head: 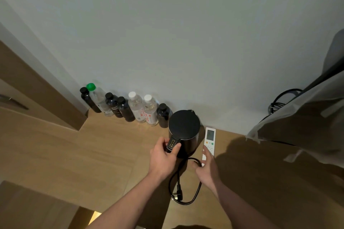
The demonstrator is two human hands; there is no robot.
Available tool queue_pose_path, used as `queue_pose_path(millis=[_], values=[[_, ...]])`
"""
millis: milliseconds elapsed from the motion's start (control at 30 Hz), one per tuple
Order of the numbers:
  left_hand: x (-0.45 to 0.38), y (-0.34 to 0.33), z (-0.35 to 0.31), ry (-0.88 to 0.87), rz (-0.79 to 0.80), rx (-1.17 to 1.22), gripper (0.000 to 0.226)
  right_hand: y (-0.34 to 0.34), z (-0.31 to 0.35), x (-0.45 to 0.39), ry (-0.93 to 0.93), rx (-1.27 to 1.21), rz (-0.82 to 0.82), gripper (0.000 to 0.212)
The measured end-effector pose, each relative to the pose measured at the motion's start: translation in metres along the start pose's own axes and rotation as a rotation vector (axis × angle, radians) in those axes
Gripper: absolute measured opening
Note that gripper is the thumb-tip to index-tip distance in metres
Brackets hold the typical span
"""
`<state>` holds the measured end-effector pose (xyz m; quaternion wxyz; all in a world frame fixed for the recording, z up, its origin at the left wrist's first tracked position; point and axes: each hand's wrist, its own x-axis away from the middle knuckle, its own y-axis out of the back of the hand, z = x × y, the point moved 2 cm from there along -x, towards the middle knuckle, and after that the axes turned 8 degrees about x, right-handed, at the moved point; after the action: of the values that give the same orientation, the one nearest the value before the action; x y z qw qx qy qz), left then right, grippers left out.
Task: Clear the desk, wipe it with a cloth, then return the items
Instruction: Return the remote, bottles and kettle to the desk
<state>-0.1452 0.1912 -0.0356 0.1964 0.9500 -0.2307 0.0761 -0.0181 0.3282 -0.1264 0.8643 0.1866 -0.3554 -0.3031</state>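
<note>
The left hand [163, 156] gripped the kettle [184, 130] handle near the desk's [93, 154] back edge; the right hand [207, 165], fingers straight, touched the remote [210, 139] alongside. Whether clearing or returning could not be told. Any lift must manage the trailing cord [186, 188].

A plain pale grey wall [186, 33] rises behind the desk. At the left stands a brown wooden cabinet panel [37, 87]. At the right edge hangs a sheet of translucent plastic wrap [290, 117] over a dark object, with a coiled black cable [279, 102] against the wall behind it.
</note>
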Motion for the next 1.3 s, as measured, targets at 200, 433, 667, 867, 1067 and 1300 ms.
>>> queue_pose_path(millis=[200, 433, 667, 867, 1067, 1300], values=[[-0.014, 0.017, -0.002, 0.019, 0.136, -0.033, 0.019, 0.017, 0.044, -0.012, 0.175, 0.069, 0.010, 0.117], [0.003, 0.000, 0.007, 0.015, 0.212, -0.066, 0.030, 0.036, 0.057, -0.012, 0.169, -0.078, 0.041, 0.080], [0.003, -0.004, 0.003, -0.059, 0.462, -0.124, 0.025, 0.057, 0.097, 0.005, 0.176, -0.188, 0.199, 0.089], [0.000, 0.000, 0.014, -0.131, 0.602, -0.214, 0.037, 0.048, 0.100, -0.008, 0.219, 0.193, -0.047, 0.110], [-0.030, 0.046, 0.062, 0.127, 0.490, -0.290, 0.045, 0.031, 0.117, 0.002, 0.248, 0.369, -0.063, 0.117], [-0.036, 0.037, 0.046, 0.117, 0.602, -0.146, 0.108, 0.036, 0.099, 0.008, 0.208, 0.141, -0.022, 0.113]])
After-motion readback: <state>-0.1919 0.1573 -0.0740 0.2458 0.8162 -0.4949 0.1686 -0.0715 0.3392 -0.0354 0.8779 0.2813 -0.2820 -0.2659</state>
